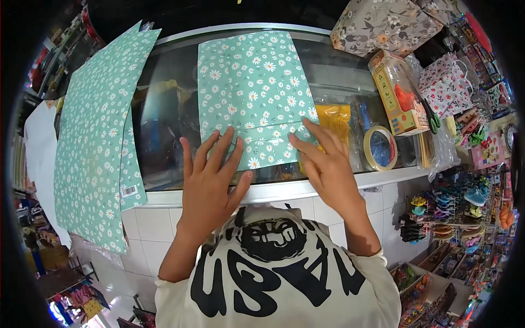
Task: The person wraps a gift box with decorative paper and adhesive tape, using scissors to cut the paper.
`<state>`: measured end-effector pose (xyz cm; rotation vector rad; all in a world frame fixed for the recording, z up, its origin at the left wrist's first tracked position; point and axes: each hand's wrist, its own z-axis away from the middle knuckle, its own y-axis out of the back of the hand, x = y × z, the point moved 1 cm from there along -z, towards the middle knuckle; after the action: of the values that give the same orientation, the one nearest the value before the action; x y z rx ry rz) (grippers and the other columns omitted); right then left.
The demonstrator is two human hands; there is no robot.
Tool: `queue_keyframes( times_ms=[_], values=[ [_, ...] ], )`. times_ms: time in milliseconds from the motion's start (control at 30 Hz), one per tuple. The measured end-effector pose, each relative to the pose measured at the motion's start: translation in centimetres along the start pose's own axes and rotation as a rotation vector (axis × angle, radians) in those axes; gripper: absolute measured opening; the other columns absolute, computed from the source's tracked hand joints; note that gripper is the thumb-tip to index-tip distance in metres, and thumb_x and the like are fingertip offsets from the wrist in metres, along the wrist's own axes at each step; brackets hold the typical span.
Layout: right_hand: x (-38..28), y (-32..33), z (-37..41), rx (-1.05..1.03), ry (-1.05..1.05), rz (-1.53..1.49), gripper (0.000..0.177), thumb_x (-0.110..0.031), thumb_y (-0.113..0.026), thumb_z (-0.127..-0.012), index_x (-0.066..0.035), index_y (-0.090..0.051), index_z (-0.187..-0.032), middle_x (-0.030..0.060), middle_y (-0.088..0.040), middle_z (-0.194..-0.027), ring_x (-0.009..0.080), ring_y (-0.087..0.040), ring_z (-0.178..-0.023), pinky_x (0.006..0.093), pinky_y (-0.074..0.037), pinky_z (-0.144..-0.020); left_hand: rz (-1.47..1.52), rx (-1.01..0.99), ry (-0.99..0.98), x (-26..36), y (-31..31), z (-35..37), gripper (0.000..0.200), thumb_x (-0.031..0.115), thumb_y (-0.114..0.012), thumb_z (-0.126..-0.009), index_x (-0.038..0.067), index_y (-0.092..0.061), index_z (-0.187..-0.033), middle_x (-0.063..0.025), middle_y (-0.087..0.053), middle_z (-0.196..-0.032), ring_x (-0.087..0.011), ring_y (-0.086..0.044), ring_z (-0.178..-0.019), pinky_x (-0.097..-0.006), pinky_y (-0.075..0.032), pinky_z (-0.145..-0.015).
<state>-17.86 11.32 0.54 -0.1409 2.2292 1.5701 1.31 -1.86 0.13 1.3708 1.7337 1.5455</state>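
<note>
L hand [210, 177] & R hand [331, 164] spread on daisy-print sheet [251, 82], gripping nothing. Best press crease [268, 126] evenly, w/ sheet flat.

At 9 o'clock in the view, the left hand [210, 177] is facing palm down, its fingers [220, 147] spreading toward 12 and 1. At 3 o'clock, the right hand [332, 169] is angling its fingers [321, 136] toward 10 and 11. The left forearm [186, 240] is extending from 7 o'clock, the right forearm [358, 221] from 5.

Bright centre, edges bowed, corners fading black
</note>
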Motion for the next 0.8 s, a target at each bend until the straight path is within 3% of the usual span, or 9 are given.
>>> queue_keyframes(
  times_ms=[67, 167, 233, 300, 433, 500, 567, 667, 800],
  values=[
    [-0.1, 0.3, -0.1, -0.033, -0.013, -0.045, 0.037, -0.015, -0.061, -0.089, -0.013, -0.061, -0.126, 0.0163, -0.048, -0.137, 0.0327, -0.044, -0.127, 0.0454, -0.034, -0.104, 0.051, -0.005, -0.006, -0.3, 0.0, -0.2, 0.048, 0.024, -0.057, -0.091, 0.010, -0.051, -0.137, -0.0144, -0.044, -0.143, -0.0322, -0.039, -0.133, -0.0599, -0.010, -0.114],
    [1.0, 1.2, -0.9, -0.081, 0.003, -0.182, 0.041, -0.019, -0.062, -0.090, -0.014, -0.057, -0.130, 0.0164, -0.048, -0.137, 0.0329, -0.043, -0.127, 0.0456, -0.033, -0.104, 0.273, 0.049, 0.010, -1.5, 0.1, -0.5, 0.054, 0.017, -0.064, -0.087, 0.008, -0.048, -0.138, -0.0146, -0.046, -0.141, -0.0340, -0.043, -0.130, -0.0545, -0.019, -0.114],
    [1.3, 1.8, -2.0, -0.069, 0.010, -0.335, 0.045, -0.023, -0.062, -0.091, -0.015, -0.054, -0.134, 0.0165, -0.047, -0.138, 0.0332, -0.043, -0.128, 0.0460, -0.033, -0.104, 0.473, 0.085, 0.085, -1.3, 0.6, -0.8, 0.059, 0.011, -0.068, -0.083, 0.007, -0.046, -0.138, -0.0145, -0.047, -0.139, -0.0342, -0.046, -0.127, -0.0489, -0.027, -0.112],
    [1.2, 1.7, -2.5, -0.011, 0.072, -0.242, 0.048, -0.026, -0.062, -0.091, -0.015, -0.051, -0.136, 0.0148, -0.047, -0.140, 0.0326, -0.041, -0.129, 0.0470, -0.031, -0.105, 0.549, 0.137, 0.069, -1.6, 0.4, -0.9, 0.070, 0.004, -0.076, -0.074, 0.008, -0.046, -0.136, -0.0137, -0.050, -0.136, -0.0327, -0.050, -0.121, -0.0402, -0.037, -0.106],
    [-1.2, 1.5, -2.7, 0.039, 0.146, 0.026, 0.048, -0.032, -0.062, -0.090, -0.015, -0.052, -0.135, 0.0101, -0.046, -0.143, 0.0309, -0.038, -0.132, 0.0488, -0.026, -0.105, 0.398, 0.156, 0.038, -1.6, 0.6, -1.0, 0.068, 0.009, -0.077, -0.074, 0.009, -0.048, -0.135, -0.0130, -0.053, -0.132, -0.0316, -0.051, -0.118, -0.0403, -0.038, -0.104],
    [-2.4, 0.5, -2.3, -0.035, 0.225, -0.012, 0.048, -0.035, -0.062, -0.090, -0.013, -0.055, -0.132, 0.0083, -0.045, -0.144, 0.0298, -0.037, -0.134, 0.0489, -0.024, -0.105, 0.355, 0.196, 0.074, -1.3, 1.1, -0.8, 0.066, 0.011, -0.078, -0.074, 0.009, -0.049, -0.133, -0.0126, -0.054, -0.130, -0.0314, -0.052, -0.118, -0.0406, -0.038, -0.103],
    [-3.1, -0.8, -1.9, -0.083, 0.295, 0.038, 0.048, -0.040, -0.061, -0.090, -0.009, -0.058, -0.127, 0.0087, -0.046, -0.143, 0.0295, -0.037, -0.134, 0.0484, -0.025, -0.104, 0.291, 0.137, -0.020, -2.4, 1.3, -0.1, 0.061, 0.014, -0.077, -0.075, 0.009, -0.052, -0.131, -0.0124, -0.056, -0.128, -0.0310, -0.051, -0.118, -0.0413, -0.037, -0.103],
    [-3.0, -1.5, -1.7, -0.125, 0.232, -0.015, 0.047, -0.040, -0.062, -0.090, -0.012, -0.059, -0.127, 0.0073, -0.046, -0.144, 0.0292, -0.039, -0.134, 0.0463, -0.027, -0.105, 0.252, 0.075, -0.102, -2.9, 1.8, 0.3, 0.051, 0.016, -0.074, -0.079, 0.009, -0.056, -0.126, -0.0117, -0.057, -0.128, -0.0303, -0.051, -0.118, -0.0420, -0.035, -0.104],
    [-3.2, -1.9, -1.9, -0.099, 0.188, -0.007, 0.054, -0.047, -0.065, -0.086, -0.008, -0.060, -0.123, 0.0132, -0.047, -0.141, 0.0319, -0.036, -0.137, 0.0502, -0.019, -0.113, 0.256, 0.062, -0.194, -3.7, 2.1, 0.5, 0.041, 0.015, -0.070, -0.083, 0.010, -0.059, -0.122, -0.0095, -0.058, -0.129, -0.0281, -0.054, -0.114, -0.0415, -0.034, -0.103]
  ],
)
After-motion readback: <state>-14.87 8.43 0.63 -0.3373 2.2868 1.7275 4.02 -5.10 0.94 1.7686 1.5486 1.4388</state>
